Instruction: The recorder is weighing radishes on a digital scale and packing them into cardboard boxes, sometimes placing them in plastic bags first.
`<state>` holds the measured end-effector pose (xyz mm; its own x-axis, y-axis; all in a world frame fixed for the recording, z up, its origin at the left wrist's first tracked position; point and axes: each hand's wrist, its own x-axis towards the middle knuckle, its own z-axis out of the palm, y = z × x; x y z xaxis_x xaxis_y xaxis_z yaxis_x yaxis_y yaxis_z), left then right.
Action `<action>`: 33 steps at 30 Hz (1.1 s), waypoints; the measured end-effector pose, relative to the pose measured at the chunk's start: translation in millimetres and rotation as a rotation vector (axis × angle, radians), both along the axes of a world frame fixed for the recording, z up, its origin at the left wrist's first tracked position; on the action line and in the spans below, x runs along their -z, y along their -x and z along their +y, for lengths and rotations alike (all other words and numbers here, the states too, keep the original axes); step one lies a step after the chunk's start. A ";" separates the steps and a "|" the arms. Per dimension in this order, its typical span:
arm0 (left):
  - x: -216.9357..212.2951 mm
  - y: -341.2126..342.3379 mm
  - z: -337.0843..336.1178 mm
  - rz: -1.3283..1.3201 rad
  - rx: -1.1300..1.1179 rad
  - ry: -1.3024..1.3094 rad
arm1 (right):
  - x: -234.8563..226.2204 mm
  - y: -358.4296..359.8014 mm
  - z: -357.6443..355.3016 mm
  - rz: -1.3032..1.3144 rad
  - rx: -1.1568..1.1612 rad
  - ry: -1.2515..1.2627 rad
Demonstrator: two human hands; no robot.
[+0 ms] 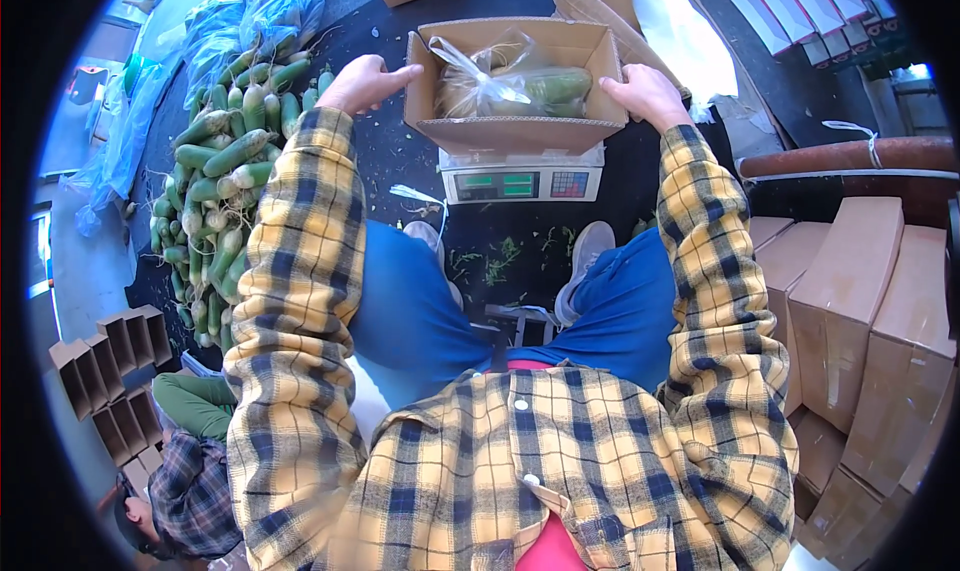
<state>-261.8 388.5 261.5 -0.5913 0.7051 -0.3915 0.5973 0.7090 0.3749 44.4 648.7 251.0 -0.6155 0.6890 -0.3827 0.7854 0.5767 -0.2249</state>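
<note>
Bagged radishes [558, 89] are already boxed, the unclosed carton [520, 135] on the scale [522, 184] being gripped by the right hand [646, 95] and touched by the left hand [357, 83], hold unclear, with loose radishes [236, 154] left unbagged.

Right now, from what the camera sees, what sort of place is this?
Probably a vegetable packing area: long green radish-like vegetables lie heaped at the left, an open carton with a clear bag of produce sits on a digital scale, and cardboard boxes are stacked at the right.
</note>
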 end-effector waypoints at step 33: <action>74.9 6.7 -68.0 -0.220 -0.132 -0.427 | -21.5 29.2 -29.7 0.164 -0.105 -0.057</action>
